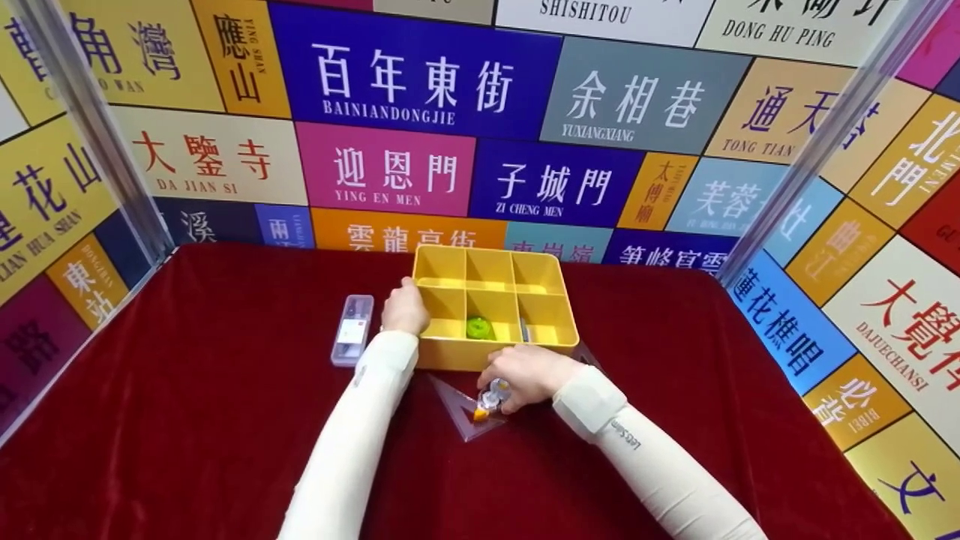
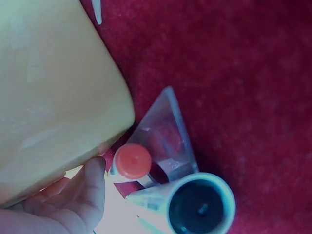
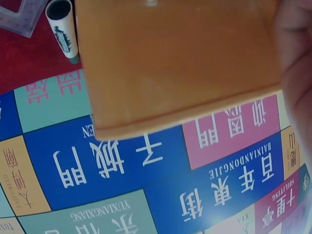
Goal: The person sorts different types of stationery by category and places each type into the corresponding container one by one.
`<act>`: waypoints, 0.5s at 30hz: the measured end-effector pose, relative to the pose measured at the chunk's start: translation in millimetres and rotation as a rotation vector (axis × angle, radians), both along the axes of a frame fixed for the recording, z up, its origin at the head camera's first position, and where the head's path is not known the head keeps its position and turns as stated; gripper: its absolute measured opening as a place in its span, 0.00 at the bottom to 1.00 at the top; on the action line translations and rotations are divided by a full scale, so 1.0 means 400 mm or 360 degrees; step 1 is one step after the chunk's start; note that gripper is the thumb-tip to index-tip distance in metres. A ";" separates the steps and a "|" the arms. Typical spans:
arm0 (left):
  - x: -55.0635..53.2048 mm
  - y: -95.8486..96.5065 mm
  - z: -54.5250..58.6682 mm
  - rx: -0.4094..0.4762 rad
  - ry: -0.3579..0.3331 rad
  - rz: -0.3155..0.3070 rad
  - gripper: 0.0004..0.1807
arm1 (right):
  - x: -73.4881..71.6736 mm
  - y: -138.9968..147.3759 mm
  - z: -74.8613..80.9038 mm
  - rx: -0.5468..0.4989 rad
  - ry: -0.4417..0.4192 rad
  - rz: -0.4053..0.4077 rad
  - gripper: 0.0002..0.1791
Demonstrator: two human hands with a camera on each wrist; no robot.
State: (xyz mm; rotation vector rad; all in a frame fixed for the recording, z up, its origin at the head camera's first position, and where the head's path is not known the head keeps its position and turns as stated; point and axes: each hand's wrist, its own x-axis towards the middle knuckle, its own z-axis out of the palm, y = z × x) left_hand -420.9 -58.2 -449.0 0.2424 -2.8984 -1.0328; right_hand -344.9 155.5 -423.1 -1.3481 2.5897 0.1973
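Looking at a yellow plastic box (image 1: 465, 358) with six open compartments in two rows of three, set around mid-table toward the back. Gripped at its left side by the left hand (image 1: 405, 309), fingers bent over the wall there. Just in front of the box, toward its right: the right hand (image 1: 529, 373), thumb and fingers curled around a small clear-and-white item with an orange tip (image 1: 492, 393). Can't tell exactly what that is, sorry. Right under it, a clear plastic set square (image 1: 468, 432), one corner pointing toward the wearer.

Inside the box: a round bright-green thing (image 1: 478, 328) in the front middle compartment, plus a thin dark sliver (image 1: 524, 330) in the front right one, too small to make out.

From the left wrist, also seeing a round orange-red cap (image 2: 133, 161) and a white cylinder with a dark end (image 2: 200, 204), both close to a clear triangle. From the right wrist, a white marker with a dark end (image 3: 63, 34) beside the box.

Farther out, left of the box, a clear plastic pencil case (image 1: 352, 330). Under everything, a dark red velvety cloth (image 1: 187, 412); behind, a colourful wall of place-name signs (image 1: 420, 82).
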 end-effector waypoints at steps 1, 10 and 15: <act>0.000 -0.001 0.000 0.0004 0.0001 0.0003 0.24 | 0.000 -0.001 0.004 -0.0023 0.0010 0.0016 0.24; 0.000 -0.008 -0.006 0.0008 -0.0027 0.0019 0.24 | -0.002 -0.001 0.036 -0.0242 -0.0023 0.0057 0.23; 0.001 -0.004 -0.002 0.0024 -0.0026 0.0013 0.23 | 0.001 -0.001 0.050 -0.0245 -0.0044 0.0027 0.23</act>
